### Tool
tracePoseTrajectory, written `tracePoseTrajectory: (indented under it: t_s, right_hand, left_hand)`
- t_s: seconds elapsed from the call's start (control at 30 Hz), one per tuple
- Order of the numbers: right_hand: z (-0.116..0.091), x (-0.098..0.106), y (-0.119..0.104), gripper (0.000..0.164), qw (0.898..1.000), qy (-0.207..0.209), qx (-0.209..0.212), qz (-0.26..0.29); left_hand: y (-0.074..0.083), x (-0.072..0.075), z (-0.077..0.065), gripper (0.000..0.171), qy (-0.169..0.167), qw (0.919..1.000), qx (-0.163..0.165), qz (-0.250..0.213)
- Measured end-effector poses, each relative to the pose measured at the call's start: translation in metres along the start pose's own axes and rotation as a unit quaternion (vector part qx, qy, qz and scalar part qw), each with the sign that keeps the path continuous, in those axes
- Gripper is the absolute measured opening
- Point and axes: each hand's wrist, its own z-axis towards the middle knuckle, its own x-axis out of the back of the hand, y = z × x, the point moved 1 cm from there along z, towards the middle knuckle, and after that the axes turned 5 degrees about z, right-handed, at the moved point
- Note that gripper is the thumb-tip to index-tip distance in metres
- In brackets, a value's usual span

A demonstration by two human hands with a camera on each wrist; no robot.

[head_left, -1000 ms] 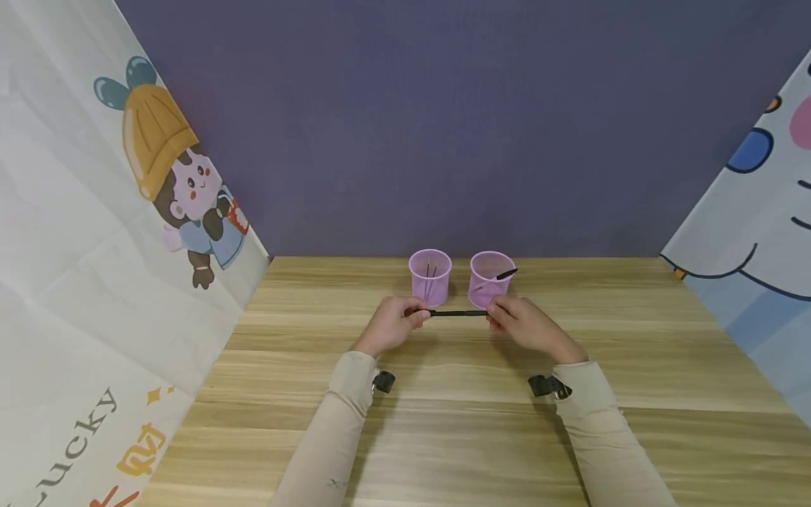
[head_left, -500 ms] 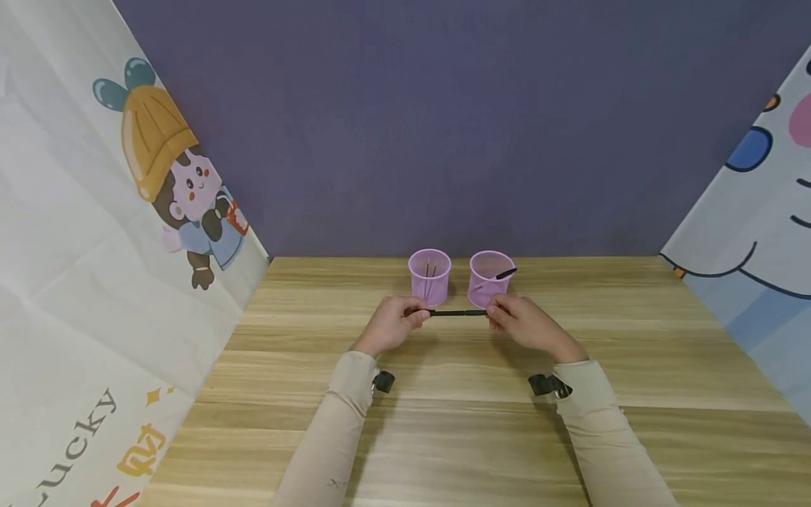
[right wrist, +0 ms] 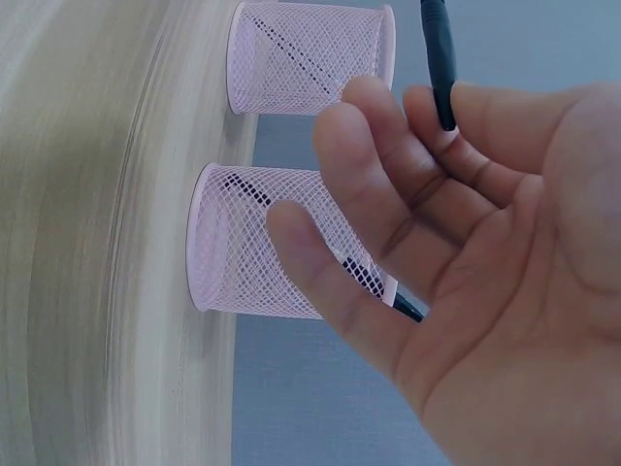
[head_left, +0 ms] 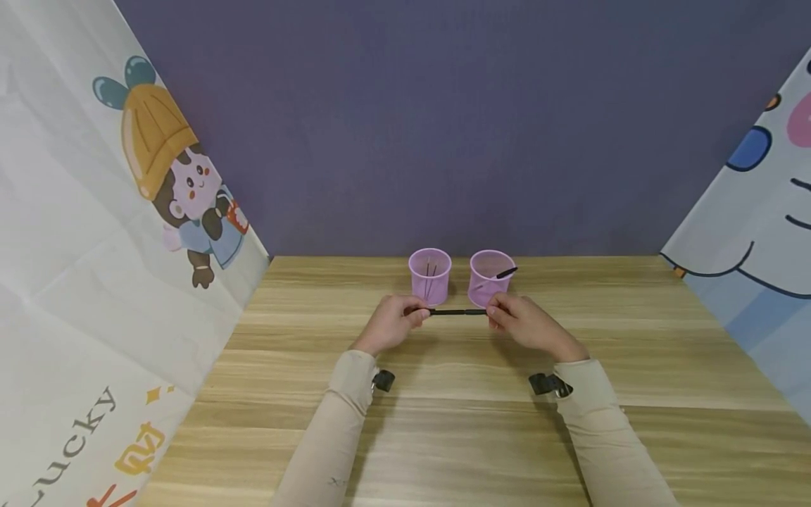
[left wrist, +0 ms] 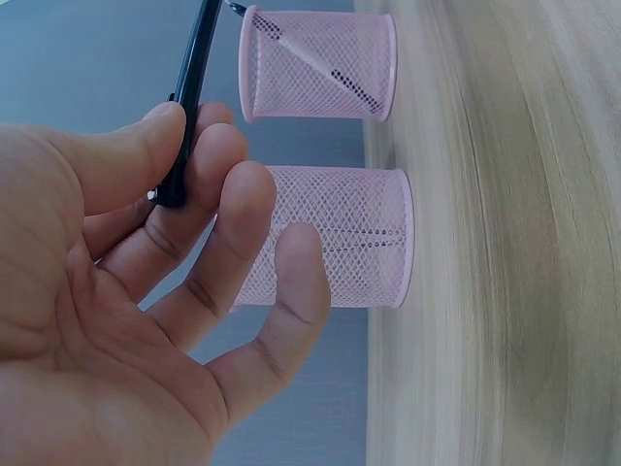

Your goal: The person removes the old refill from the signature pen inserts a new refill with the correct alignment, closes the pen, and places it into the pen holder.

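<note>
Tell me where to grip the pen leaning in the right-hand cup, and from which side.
Probably pinch the pen by its black end, coming from above and the right: it lies aslant in the cup, and that end juts past the rim on the right.

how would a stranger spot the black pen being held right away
Near the far edge of the wooden table stand two pink mesh cups. Just in front of them, the left hand and the right hand hold the black pen crosswise. Unlike the pale-bodied pen leaning in the right cup, it's outside both cups and black from hand to hand.
</note>
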Motion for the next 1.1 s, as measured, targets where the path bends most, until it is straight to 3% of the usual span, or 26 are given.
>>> tracePoseTrajectory:
  t_s: [1.1]
  right_hand:
    - [0.0009, 0.0005, 0.0021, 0.007, 0.999, -0.017, -0.013, 0.031]
  left_hand:
    - [0.0031, 0.0002, -0.0006, 0.015, 0.006, 1.0, 0.0, 0.005]
